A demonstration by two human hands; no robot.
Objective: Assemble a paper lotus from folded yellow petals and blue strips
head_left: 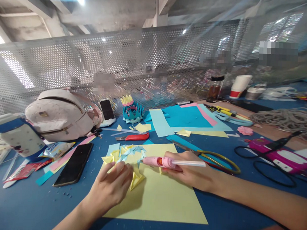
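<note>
My right hand [180, 168] grips a pink hot glue gun [158, 161] with a clear glue stick [189, 163] poking out of its back end. The gun's tip points left, at or close to a ring of folded yellow and light blue paper pieces [131, 154]. Curled round the near left side of that ring, my left hand [116, 184] holds it. Beneath both hands lies a yellow paper sheet [165, 200]. Yellow-handled scissors [219, 158] rest just beyond my right wrist, over a blue paper strip.
A red utility knife [134, 137] lies behind the ring, with a finished-looking blue paper crown [132, 112] farther back. Coloured sheets [189, 116] spread at the back. A black phone [75, 164], tumbler [20, 136] and backpack [59, 116] stand left; a magenta power strip [279, 156] with cables lies right.
</note>
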